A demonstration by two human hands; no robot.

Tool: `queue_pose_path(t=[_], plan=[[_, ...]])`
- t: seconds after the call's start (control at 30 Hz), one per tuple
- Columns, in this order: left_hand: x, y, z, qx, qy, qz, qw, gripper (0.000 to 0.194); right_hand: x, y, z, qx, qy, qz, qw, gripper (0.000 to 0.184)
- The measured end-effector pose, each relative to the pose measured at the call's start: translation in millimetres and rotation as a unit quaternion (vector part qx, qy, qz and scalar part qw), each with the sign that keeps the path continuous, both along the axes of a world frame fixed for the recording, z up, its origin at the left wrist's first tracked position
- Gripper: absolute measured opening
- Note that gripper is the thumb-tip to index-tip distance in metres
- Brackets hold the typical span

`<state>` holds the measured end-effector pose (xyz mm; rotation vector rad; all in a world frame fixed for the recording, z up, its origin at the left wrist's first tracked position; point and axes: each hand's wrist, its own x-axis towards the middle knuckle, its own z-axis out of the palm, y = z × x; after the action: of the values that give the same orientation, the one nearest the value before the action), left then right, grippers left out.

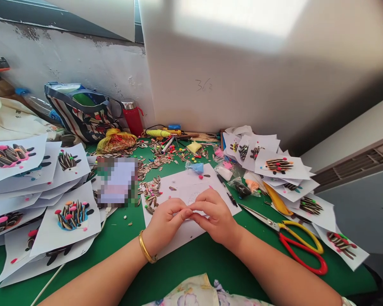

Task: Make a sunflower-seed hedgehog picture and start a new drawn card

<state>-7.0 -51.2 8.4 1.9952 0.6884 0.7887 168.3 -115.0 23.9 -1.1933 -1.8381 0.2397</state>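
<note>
My left hand point(166, 222) and my right hand point(216, 217) meet fingertip to fingertip above a white paper sheet point(185, 238). Both are closed in a pinch, and whatever lies between the fingertips is hidden or too small to make out. A faint dotted drawing point(194, 197) shows on the paper just beyond my fingers. On the sheet's far part lies a blue lump of clay in clear wrap point(196, 168), with a few loose sunflower seeds point(172, 188) nearby. More striped seeds point(151, 193) are heaped on the paper's left edge.
Stacked cards with seed-and-clay hedgehogs stand left point(73, 244) and right point(306, 174). Large scissors point(284, 227) lie open right of the paper, by black pens point(228, 193) and wrapped clay point(241, 187). A pixelated phone-like device point(118, 182), red flask point(133, 119) and striped bag point(79, 112) sit leftward.
</note>
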Motion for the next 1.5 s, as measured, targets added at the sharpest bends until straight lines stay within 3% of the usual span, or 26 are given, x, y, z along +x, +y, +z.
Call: queue_pose_path(t=[0.27,0.47,0.73,1.0,1.17,1.2,1.37,1.5], plan=[[-0.8,-1.0,4.1,-0.012,-0.011,-0.006,1.000,0.032,2.6,0.9,-2.1,0.016,0.014,-0.003,1.000,0.011],[-1.3,0.4,5.8,-0.034,-0.014,0.018,0.999,0.020,6.0,1.9,-5.8,0.017,-0.003,-0.014,1.000,0.017],[1.1,1.1,8.2,-0.064,-0.017,0.038,0.997,0.023,8.1,2.1,-6.8,-0.008,-0.005,-0.002,1.000,0.027],[1.2,-0.4,4.0,-0.027,0.000,0.000,1.000,0.024,7.2,1.5,-4.8,0.009,0.019,0.005,1.000,0.013],[-2.6,4.9,-1.1,0.066,0.054,0.061,0.994,0.020,22.1,10.4,-9.4,-0.025,0.012,-0.049,0.998,0.013],[-2.9,5.5,-2.3,0.093,0.083,0.070,0.990,0.021,25.8,12.8,-11.8,-0.043,0.001,-0.060,0.997,0.012],[-2.0,3.5,-10.3,0.169,0.223,0.053,0.959,0.066,32.1,21.3,-28.1,-0.127,-0.103,-0.063,0.985,0.012],[-1.0,1.4,-15.4,0.182,0.258,0.031,0.948,0.074,25.8,24.6,-38.5,-0.140,-0.156,-0.058,0.976,0.013]])
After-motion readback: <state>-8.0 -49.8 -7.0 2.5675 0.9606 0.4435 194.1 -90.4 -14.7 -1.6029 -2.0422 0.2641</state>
